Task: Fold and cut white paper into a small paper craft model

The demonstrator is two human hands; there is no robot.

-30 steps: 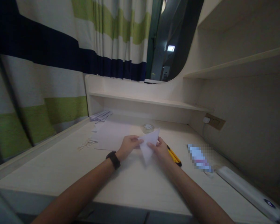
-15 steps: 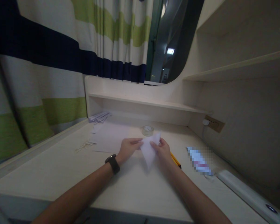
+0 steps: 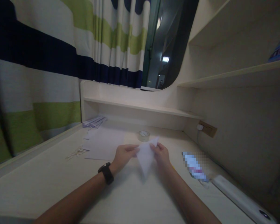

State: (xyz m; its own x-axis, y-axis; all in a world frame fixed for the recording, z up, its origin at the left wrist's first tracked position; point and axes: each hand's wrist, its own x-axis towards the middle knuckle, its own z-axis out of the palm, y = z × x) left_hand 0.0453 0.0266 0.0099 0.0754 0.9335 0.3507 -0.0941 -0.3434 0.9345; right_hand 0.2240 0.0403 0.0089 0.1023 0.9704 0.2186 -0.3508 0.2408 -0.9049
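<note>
A: Where's the paper (image 3: 145,157)?

B: Middle of the surface (image 3: 49,183), folded into a triangle, held between both hands. It sits a bit toward the back edge, just in front of the tape roll (image 3: 144,135).

A: Orientation?

B: Long axis runs roughly front to back. The narrow tip points at the front edge, toward the person, and looks to touch down on the surface. The wide end tilts up toward the back shelf (image 3: 140,107), its top corner peaking on the right-hand side.

A: Grip state?

B: Left hand (image 3: 123,154) pinches the left edge near the top, fingers closed on the paper. Right hand (image 3: 161,153) pinches the right edge just under the top corner, also closed on it. The hands face each other with the sheet between them.

A: Which hand is nearer the tip?

B: Neither one clearly. Both sit at the wide end and the tip hangs free below them. The right one is closest to the raised corner.

A: What's around it?

B: A loose white sheet (image 3: 102,143) lies flat just left of the left hand, reaching toward the back-left corner. More papers (image 3: 93,122) are stacked at that corner under the shelf, and a few thin scraps (image 3: 76,152) lie by the left edge. There's a small blurred-out packet (image 3: 194,166) to the right, well apart from the hands, and beyond it a long white bar (image 3: 242,199) along the right edge. A wall socket (image 3: 206,128) has something plugged in at the back right. Black watch (image 3: 106,173) on the left wrist.
</note>
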